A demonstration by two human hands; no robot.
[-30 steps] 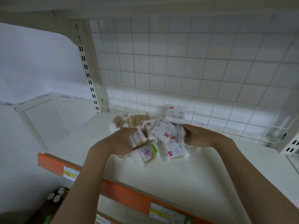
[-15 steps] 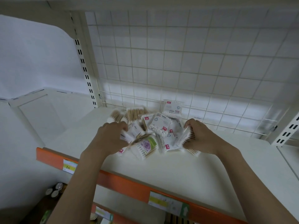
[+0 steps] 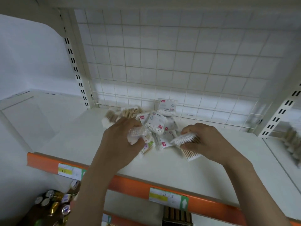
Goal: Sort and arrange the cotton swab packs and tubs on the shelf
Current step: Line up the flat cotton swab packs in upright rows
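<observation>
Two hands work a loose heap of swab packs (image 3: 156,126) lying mid-shelf against the wire grid (image 3: 179,62). Left hand (image 3: 120,141) grips a clear pack at the heap's left; right hand (image 3: 206,141) pinches a wooden-stick pack (image 3: 187,139) at its right. Advisable: lift each clear, group like kinds, square edges before placing.

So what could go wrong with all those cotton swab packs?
The left hand grips several packs at once, so one might slip and fall. The pack in the right hand could rub the loose pile. A green-labelled pack lies nearest the shelf's orange edge and might get knocked off.
</observation>
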